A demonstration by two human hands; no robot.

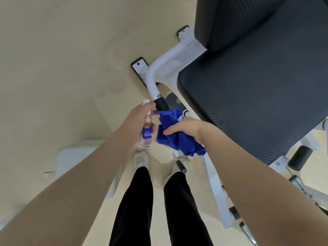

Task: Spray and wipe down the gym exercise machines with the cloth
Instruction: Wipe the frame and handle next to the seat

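Observation:
My left hand [137,119] grips a small clear spray bottle [145,139] with a blue label and white spray head, a finger resting on top. Its nozzle sits right beside the black rubber grip [161,104] of a white curved handle bar [156,73]. My right hand [184,129] holds a bunched blue cloth [177,139], wrapped over the near end of that grip. The handle belongs to a white-framed exercise machine with a black padded seat [252,96] and backrest [248,18] on the right.
Beige floor spreads to the left and ahead. A white platform [76,157] lies on the floor at lower left. White frame tubes [215,190], a black roller pad [300,158] and base feet [139,68] surround the seat. My legs and shoes are below.

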